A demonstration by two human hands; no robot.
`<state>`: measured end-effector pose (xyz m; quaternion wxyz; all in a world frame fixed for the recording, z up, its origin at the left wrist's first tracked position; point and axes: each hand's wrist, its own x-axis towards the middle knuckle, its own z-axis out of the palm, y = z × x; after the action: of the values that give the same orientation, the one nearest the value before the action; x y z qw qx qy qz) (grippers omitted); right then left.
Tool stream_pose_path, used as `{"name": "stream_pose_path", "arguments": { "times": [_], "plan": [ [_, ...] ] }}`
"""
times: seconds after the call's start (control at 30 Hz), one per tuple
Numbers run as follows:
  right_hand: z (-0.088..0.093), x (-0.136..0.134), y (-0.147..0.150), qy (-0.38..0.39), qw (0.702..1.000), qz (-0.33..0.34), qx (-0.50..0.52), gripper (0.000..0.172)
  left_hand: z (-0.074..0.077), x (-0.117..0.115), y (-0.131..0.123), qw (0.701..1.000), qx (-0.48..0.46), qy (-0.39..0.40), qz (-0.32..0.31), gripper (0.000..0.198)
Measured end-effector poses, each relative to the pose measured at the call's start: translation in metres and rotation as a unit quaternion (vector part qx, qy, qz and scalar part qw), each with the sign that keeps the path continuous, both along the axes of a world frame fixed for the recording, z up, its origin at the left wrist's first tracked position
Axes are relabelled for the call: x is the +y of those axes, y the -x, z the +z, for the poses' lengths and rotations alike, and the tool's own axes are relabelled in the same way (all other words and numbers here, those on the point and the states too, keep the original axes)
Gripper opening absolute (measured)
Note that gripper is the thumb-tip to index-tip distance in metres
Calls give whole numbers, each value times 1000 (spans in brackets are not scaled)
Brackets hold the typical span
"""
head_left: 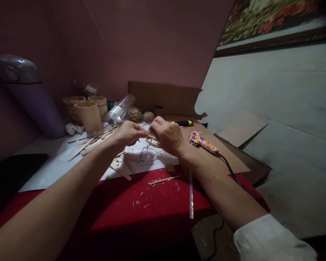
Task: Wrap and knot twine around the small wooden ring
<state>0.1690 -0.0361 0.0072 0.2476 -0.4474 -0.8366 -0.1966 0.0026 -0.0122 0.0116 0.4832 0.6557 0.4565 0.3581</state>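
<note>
Over the middle of the white paper, my left hand and my right hand meet almost fingertip to fingertip. Both are closed in a pinch. A thin tan ring shows just under my right fingers, which seem to hold it. What lies between my left fingertips is small and mostly hidden. Thin strands, perhaps twine, hang or lie below the ring. Loose craft sticks lie below my left hand, and more are spread left of it. A flower-patterned glue gun rests on cardboard to the right of my right hand.
Behind the hands stand scalloped tan cups, a tilted plastic bottle and twine balls. A black-and-yellow tool lies on the cardboard. A clear glue stick and wood scraps lie on the red cloth. A purple tumbler stands left.
</note>
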Motion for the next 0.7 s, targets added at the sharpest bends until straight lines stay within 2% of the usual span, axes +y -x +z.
{"name": "stream_pose_path", "arguments": {
  "times": [0.2, 0.4, 0.57, 0.7],
  "plan": [
    [-4, 6, -2, 67, 992, 53, 96, 14, 2, 1, 2, 998, -59, 28, 8, 13],
    [-8, 17, -7, 126, 969, 90, 194, 17, 0, 4, 7, 987, -131, 73, -61, 13],
    [-6, 19, -8, 137, 958, 104, 228, 18, 0, 4, 10, 981, -152, 87, -79, 21],
    [-6, 16, -6, 136, 962, 83, 220, 17, -1, 3, 8, 982, -150, 91, -72, 18]
  ]
}}
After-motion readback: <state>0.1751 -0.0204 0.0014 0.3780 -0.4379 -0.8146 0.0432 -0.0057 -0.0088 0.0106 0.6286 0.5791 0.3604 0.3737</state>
